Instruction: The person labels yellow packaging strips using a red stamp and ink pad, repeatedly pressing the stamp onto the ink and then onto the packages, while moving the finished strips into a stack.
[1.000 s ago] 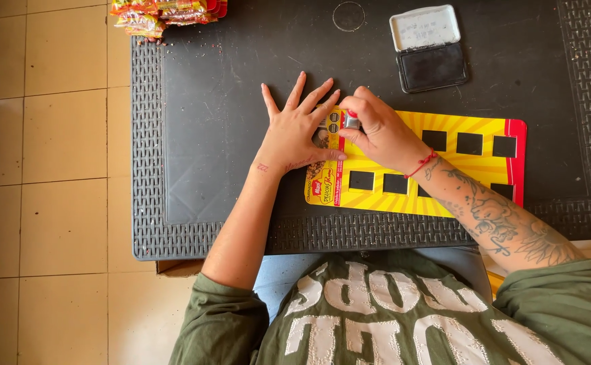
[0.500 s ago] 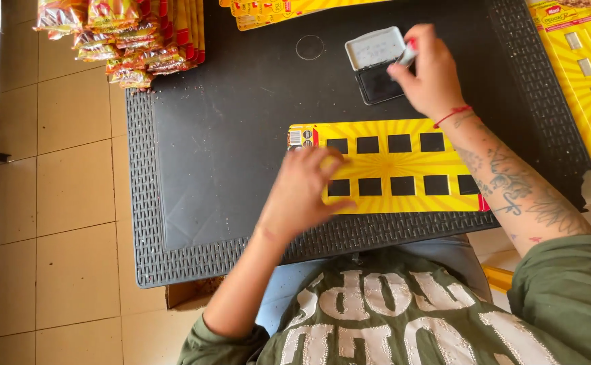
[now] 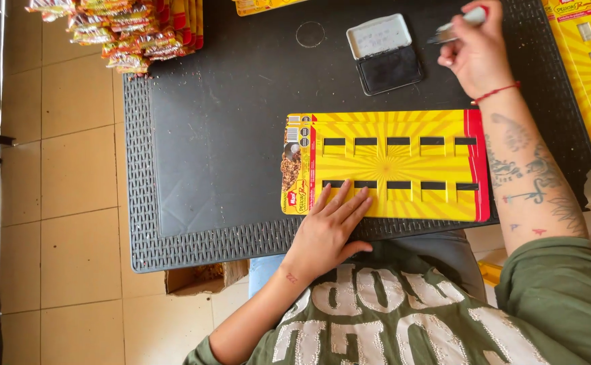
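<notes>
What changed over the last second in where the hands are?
The right hand left the yellow card, went to the ink pad and now holds a small stamp raised beside it. The left hand slid to the card's near edge, still pressing it flat.

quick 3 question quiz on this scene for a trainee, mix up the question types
1. True or false: the left hand rests flat on the near edge of the yellow slotted card.
2. What does the right hand hold? A) a small stamp B) scissors C) a packet
3. What state is the ink pad case in, and where is it relative to the card?

Key
1. True.
2. A; the stamp is raised above the black mat, just right of the ink pad case.
3. Its lid is open, showing the dark pad; it lies on the mat beyond the card's far edge, not touching it.
</notes>
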